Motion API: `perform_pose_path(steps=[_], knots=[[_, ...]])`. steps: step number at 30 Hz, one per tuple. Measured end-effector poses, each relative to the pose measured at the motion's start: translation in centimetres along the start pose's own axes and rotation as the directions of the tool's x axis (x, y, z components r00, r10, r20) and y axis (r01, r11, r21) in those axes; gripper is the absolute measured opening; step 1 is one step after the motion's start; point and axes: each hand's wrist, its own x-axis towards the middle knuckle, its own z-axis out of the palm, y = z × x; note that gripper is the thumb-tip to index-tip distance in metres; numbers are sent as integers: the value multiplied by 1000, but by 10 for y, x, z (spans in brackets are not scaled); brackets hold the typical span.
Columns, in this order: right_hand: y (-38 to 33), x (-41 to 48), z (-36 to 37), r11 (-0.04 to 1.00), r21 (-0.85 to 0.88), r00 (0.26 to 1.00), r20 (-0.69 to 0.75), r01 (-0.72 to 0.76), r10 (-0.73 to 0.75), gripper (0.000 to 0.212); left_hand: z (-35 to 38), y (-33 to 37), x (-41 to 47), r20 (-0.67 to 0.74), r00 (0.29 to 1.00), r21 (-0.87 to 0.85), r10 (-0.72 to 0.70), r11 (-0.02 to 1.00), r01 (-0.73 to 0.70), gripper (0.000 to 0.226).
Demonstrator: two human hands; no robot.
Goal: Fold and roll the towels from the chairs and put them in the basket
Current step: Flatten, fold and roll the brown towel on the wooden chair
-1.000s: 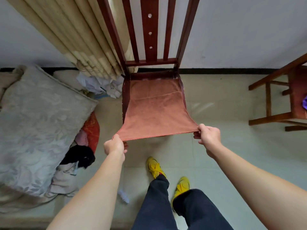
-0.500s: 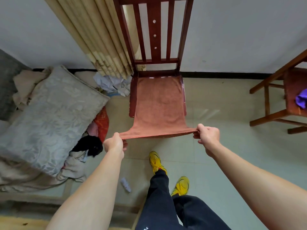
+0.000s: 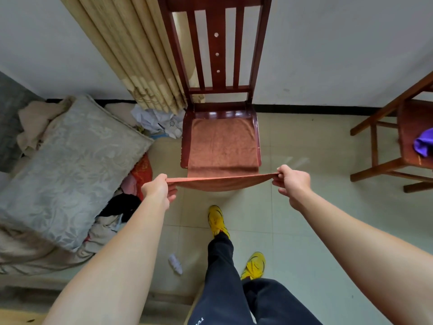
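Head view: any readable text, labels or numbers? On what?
No text reads fully.
White print on the dark trousers: cut off by the frame edge, unreadable.
Crumpled paper beside the chair: marks too small to read.
Towel: no text visible.

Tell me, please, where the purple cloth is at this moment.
In the head view the purple cloth lies at the far right edge, on the seat of the side chair, partly cut off by the frame, right of the right hand.
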Motion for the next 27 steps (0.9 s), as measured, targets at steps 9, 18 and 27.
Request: perform_pose_path(steps=[9, 18, 27], knots=[[-69, 81, 59, 977, 195, 994, -51, -87, 99, 22, 68, 82, 70, 91, 987, 3, -132, 991, 132, 31], [-107, 213, 135, 948, 259, 973, -85, -186, 214, 25, 168, 139, 187, 184, 959, 182, -217, 966, 183, 29], [-84, 352, 194, 939, 231, 955, -88, -256, 282, 28, 276, 137, 295, 170, 957, 284, -234, 942, 180, 31]])
